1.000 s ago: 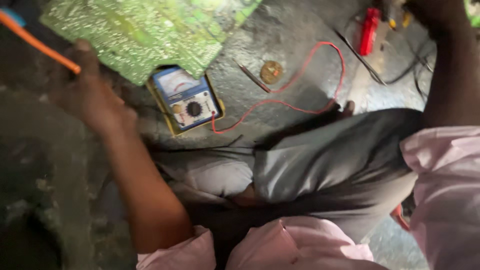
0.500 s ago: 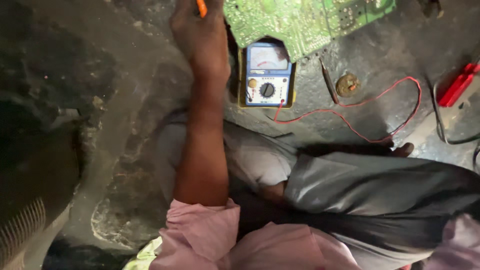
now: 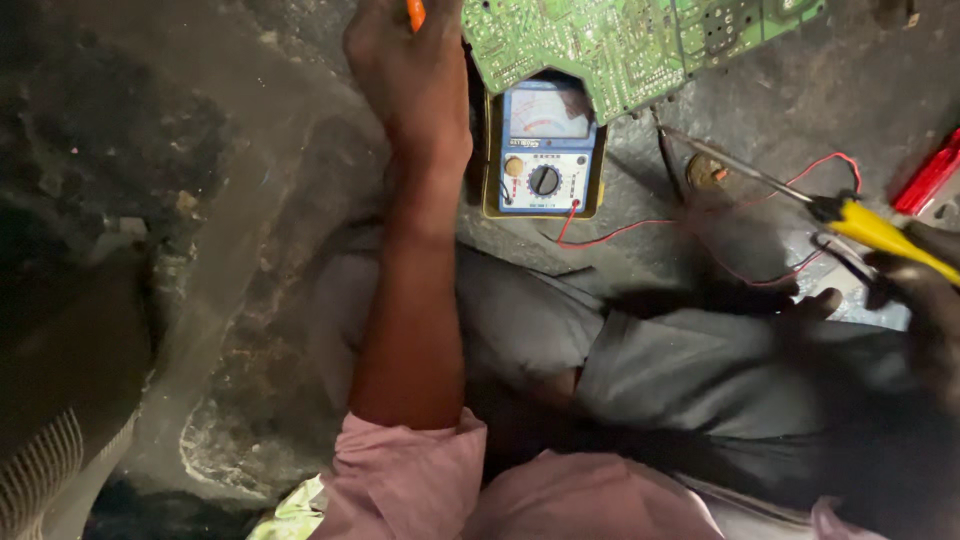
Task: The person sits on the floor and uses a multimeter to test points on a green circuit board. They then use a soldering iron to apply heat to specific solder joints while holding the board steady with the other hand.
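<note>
The orange-handled tool shows only as a short orange stub, standing out of the top of the left hand; the curled fingers close round it and hide the rest, so its tip cannot be told. The yellow-handled tool lies slanted in the right hand, its yellow grip running up and away from the dark fingers that wrap its lower end. From the grip a thin metal shaft reaches out beyond the fingers, aslant toward the green circuit board, its tip just below the board's lower edge.
</note>
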